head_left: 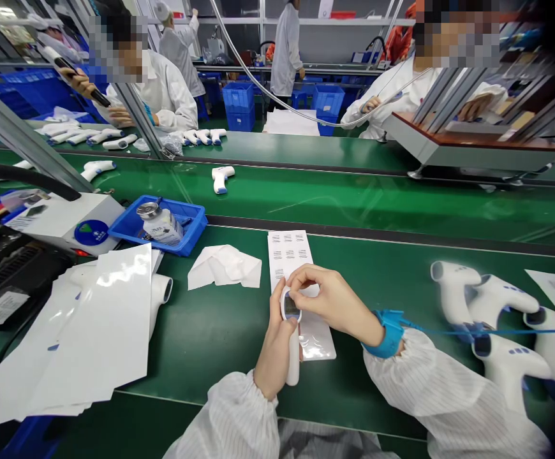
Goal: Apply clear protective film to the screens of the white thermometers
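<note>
My left hand [273, 347] is wrapped round the handle of a white infrared thermometer [291, 338], holding it upright with its small screen toward me. My right hand [328, 298] pinches at the top of the thermometer's head, thumb and forefinger pressed together on something too small to make out. A blue wrist strap [386, 331] with a thin cord circles my right wrist. Under both hands lies a long white sticker sheet [289, 255] on the green table.
Several white thermometers [492, 312] lie at the right. A stack of white sheets [90, 331] lies at the left, beside a crumpled white cloth [224, 266] and a blue tray [189, 220] with a bottle [161, 223]. More thermometers sit on the conveyor [354, 197]; co-workers in white coats work opposite.
</note>
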`<action>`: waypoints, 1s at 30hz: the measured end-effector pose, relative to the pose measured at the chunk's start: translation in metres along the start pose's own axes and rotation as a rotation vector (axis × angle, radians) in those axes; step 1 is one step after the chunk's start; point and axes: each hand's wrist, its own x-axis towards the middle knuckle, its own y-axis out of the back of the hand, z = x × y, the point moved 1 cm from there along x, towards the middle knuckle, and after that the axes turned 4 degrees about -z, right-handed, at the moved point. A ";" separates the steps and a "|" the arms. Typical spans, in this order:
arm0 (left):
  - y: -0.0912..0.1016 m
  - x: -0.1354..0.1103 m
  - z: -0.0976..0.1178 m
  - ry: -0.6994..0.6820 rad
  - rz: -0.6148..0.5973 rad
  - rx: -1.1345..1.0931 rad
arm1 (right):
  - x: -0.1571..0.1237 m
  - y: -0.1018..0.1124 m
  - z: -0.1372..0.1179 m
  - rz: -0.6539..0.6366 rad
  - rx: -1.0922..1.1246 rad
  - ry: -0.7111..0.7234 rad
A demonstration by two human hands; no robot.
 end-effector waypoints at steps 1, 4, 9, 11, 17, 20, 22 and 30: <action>0.000 0.000 0.001 -0.001 -0.002 -0.003 | 0.000 0.000 0.000 0.001 -0.007 0.001; -0.001 0.000 0.002 0.002 -0.012 -0.015 | -0.001 0.000 0.000 0.009 -0.039 0.009; -0.001 0.000 -0.001 0.013 0.004 -0.042 | -0.001 -0.002 0.000 0.027 -0.106 0.021; 0.000 0.001 -0.002 0.018 -0.009 -0.049 | -0.002 -0.003 -0.001 0.028 -0.125 0.020; 0.003 0.000 0.003 0.029 -0.052 -0.043 | -0.004 0.001 -0.003 -0.049 -0.196 0.033; 0.004 -0.001 0.003 0.001 -0.080 -0.044 | -0.005 -0.002 0.005 -0.150 -0.138 0.079; 0.005 -0.001 0.000 -0.008 -0.078 -0.039 | -0.006 -0.007 0.013 -0.109 -0.110 0.118; 0.001 -0.002 -0.013 -0.151 0.068 0.061 | -0.009 -0.020 0.019 0.153 -0.029 0.175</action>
